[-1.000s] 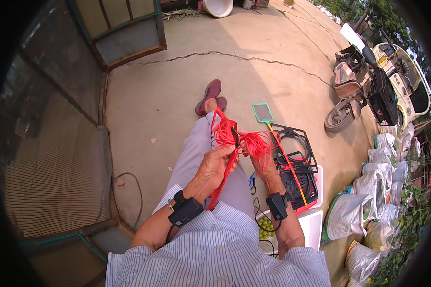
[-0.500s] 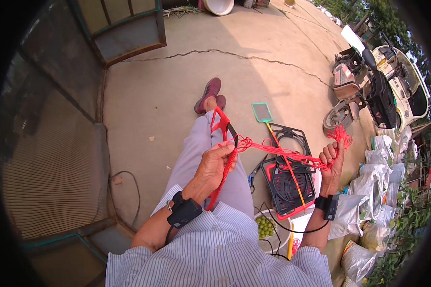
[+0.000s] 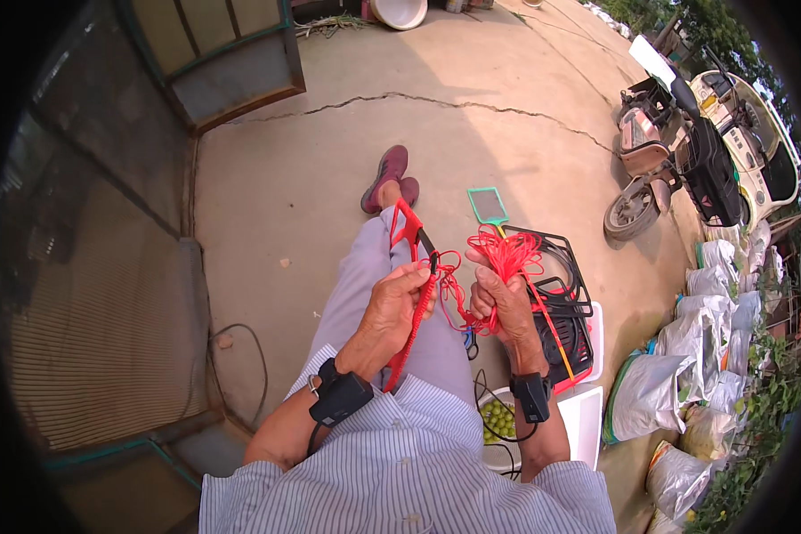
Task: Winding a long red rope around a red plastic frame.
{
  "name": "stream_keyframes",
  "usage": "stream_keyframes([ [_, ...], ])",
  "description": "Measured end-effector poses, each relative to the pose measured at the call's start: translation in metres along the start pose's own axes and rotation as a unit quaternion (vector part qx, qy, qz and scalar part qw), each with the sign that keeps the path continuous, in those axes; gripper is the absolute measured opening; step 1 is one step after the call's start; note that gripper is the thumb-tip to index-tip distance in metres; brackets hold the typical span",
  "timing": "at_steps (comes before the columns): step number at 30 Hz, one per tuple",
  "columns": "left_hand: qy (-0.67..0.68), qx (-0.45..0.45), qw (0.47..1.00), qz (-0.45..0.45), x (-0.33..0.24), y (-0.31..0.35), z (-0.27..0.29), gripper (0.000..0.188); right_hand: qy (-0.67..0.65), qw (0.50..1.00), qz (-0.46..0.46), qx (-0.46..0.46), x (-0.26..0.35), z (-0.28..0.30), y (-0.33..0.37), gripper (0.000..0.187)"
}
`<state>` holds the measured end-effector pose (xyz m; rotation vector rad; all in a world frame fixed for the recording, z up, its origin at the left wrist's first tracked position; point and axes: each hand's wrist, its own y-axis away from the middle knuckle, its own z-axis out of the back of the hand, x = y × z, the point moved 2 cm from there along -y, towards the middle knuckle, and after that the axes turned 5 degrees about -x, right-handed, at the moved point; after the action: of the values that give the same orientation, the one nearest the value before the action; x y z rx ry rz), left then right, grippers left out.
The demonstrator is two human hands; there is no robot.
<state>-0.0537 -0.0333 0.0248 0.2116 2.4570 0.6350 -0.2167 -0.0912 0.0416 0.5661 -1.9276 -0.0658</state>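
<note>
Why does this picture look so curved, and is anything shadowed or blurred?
In the head view, the fisheye lens bends the ribbed panel toward a black rim; in that view, a shadow edge crosses the concrete, brighter to the right; there too, red strands in the right hand look fairly sharp.

I find bright daylight on the concrete floor, shade to my left, bowed edges, black rim; red cord reasonably sharp.
</note>
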Motion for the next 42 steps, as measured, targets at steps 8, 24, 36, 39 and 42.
stream_keyframes([
  [8, -0.009, -0.025, 1.0, -0.005, 0.003, -0.001, 0.002, 0.021, 0.125, 0.988, 0.085, -0.034, 0.026, -0.003, 0.019, 0.014],
  [24, -0.001, 0.017, 1.0, 0.009, 0.003, -0.001, 0.003, 0.028, 0.078, 0.988, 0.012, -0.132, 0.023, 0.067, 0.04, 0.024],
  [36, 0.004, 0.01, 1.0, -0.004, 0.007, -0.004, 0.0, 0.021, 0.013, 0.999, -0.024, -0.02, -0.015, -0.018, 0.011, 0.016],
  [39, 0.013, 0.023, 1.0, 0.007, 0.009, -0.006, 0.003, 0.019, -0.054, 0.998, -0.006, -0.017, -0.008, -0.017, 0.012, 0.017],
  [42, 0.016, 0.033, 0.999, 0.01, 0.011, -0.007, 0.002, 0.019, -0.041, 0.999, -0.021, 0.002, 0.005, -0.024, 0.016, 0.016],
])
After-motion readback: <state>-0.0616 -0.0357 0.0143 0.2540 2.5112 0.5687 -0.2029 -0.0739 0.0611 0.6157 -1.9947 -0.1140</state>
